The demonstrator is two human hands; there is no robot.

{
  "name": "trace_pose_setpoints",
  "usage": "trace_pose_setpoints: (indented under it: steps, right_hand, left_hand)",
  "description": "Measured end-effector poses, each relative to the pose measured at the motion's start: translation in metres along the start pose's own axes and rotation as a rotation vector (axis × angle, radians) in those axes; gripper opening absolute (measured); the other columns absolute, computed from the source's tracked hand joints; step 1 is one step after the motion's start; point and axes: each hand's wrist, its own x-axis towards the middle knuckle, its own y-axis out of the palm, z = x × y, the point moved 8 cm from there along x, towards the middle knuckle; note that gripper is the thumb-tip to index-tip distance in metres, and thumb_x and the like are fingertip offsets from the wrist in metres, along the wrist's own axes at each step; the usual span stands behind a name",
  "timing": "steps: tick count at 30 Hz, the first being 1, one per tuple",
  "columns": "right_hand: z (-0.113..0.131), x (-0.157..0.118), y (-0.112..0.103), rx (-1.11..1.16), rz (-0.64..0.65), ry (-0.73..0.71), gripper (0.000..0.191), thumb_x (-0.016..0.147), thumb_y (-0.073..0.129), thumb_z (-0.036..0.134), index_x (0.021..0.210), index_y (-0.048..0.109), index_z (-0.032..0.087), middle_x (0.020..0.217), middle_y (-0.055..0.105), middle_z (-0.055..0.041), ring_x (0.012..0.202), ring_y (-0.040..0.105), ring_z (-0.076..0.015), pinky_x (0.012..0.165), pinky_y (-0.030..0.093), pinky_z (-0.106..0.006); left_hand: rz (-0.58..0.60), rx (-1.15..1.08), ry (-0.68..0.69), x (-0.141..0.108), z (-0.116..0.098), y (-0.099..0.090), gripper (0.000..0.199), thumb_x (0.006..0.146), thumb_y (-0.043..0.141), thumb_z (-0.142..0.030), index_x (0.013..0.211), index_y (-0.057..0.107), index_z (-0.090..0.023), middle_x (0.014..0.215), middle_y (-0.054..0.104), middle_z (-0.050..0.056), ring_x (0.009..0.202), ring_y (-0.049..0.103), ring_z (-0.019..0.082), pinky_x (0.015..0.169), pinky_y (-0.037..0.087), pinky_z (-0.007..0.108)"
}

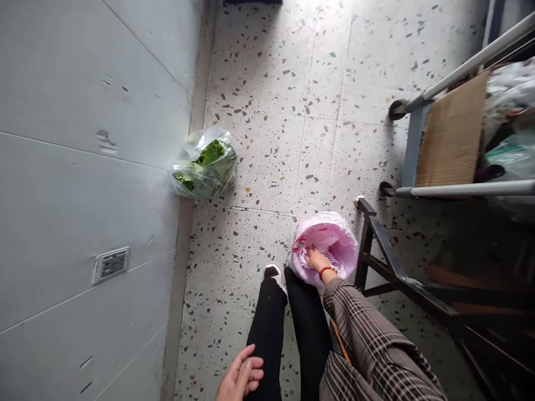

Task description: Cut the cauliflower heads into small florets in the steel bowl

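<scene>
Pink-lined bin (348, 250) on the floor, ahead and to the right of the feet. Right hand (318, 260) nearer, reaching inside its mouth; fingertips partly hidden, grip cannot be told. Left hand (241, 374) well apart, back by the leg, fingers loosely curled, nothing held. Mouth roundish, no clear long axis from above. Speckled tile floor (267, 167); bag of greens (204, 164) against the left wall (83, 200). Dark metal frame (382, 245) just right of bin, cart (412, 145) beyond.

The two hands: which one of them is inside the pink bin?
The right hand, the one with the red bracelet, is inside the pink bin; the left hand is outside it, open, without a visible bracelet.
</scene>
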Motion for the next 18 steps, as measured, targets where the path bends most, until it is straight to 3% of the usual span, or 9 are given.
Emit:
trace_pose_setpoints:
  steps: [3, 7, 10, 14, 18]
  right_hand:
    - [0.02, -0.053, -0.023, 0.06, -0.111, 0.002, 0.05, 0.086, 0.054, 0.018, 0.137, 0.05, 0.016, 0.148, 0.039, -0.0203, 0.121, 0.055, -0.0303, 0.101, 0.041, -0.043]
    - [0.07, -0.137, -0.058, 0.179, -0.222, -0.104, 0.049, 0.088, 0.049, 0.016, 0.137, 0.049, 0.013, 0.135, 0.052, -0.018, 0.127, 0.049, -0.0247, 0.106, 0.039, -0.038]
    - [0.114, -0.202, -0.08, 0.272, -0.256, -0.235, 0.048, 0.086, 0.054, 0.021, 0.134, 0.051, 0.017, 0.132, 0.056, -0.0138, 0.123, 0.052, -0.023, 0.106, 0.04, -0.038]
    - [0.152, -0.286, -0.115, 0.441, -0.341, -0.394, 0.05, 0.089, 0.052, 0.028, 0.138, 0.045, 0.021, 0.136, 0.051, -0.0124, 0.101, 0.062, -0.0179, 0.1, 0.045, -0.038]
    - [0.157, -0.36, -0.147, 0.574, -0.381, -0.487, 0.046, 0.088, 0.054, 0.028, 0.133, 0.05, 0.022, 0.125, 0.058, -0.0098, 0.083, 0.065, -0.0139, 0.092, 0.049, -0.034]
  left_hand:
    - [0.012, 0.026, 0.102, -0.03, -0.015, 0.018, 0.075, 0.069, 0.069, -0.061, 0.126, 0.05, -0.017, 0.104, 0.068, 0.012, 0.089, 0.066, 0.023, 0.08, 0.052, 0.032]
    - [0.056, 0.079, 0.236, -0.092, -0.039, 0.053, 0.073, 0.067, 0.069, -0.063, 0.121, 0.054, -0.015, 0.104, 0.069, 0.013, 0.09, 0.066, 0.023, 0.083, 0.051, 0.034]
    - [0.111, 0.102, 0.334, -0.143, -0.053, 0.077, 0.068, 0.069, 0.068, -0.061, 0.118, 0.056, -0.015, 0.103, 0.07, 0.012, 0.09, 0.067, 0.022, 0.083, 0.051, 0.034]
    - [0.178, 0.143, 0.414, -0.196, -0.062, 0.096, 0.069, 0.068, 0.07, -0.059, 0.117, 0.056, -0.014, 0.1, 0.071, 0.012, 0.086, 0.067, 0.02, 0.079, 0.051, 0.032]
    - [0.212, 0.224, 0.477, -0.231, -0.067, 0.097, 0.07, 0.064, 0.074, -0.058, 0.116, 0.057, -0.013, 0.096, 0.071, 0.011, 0.082, 0.067, 0.019, 0.075, 0.051, 0.029]
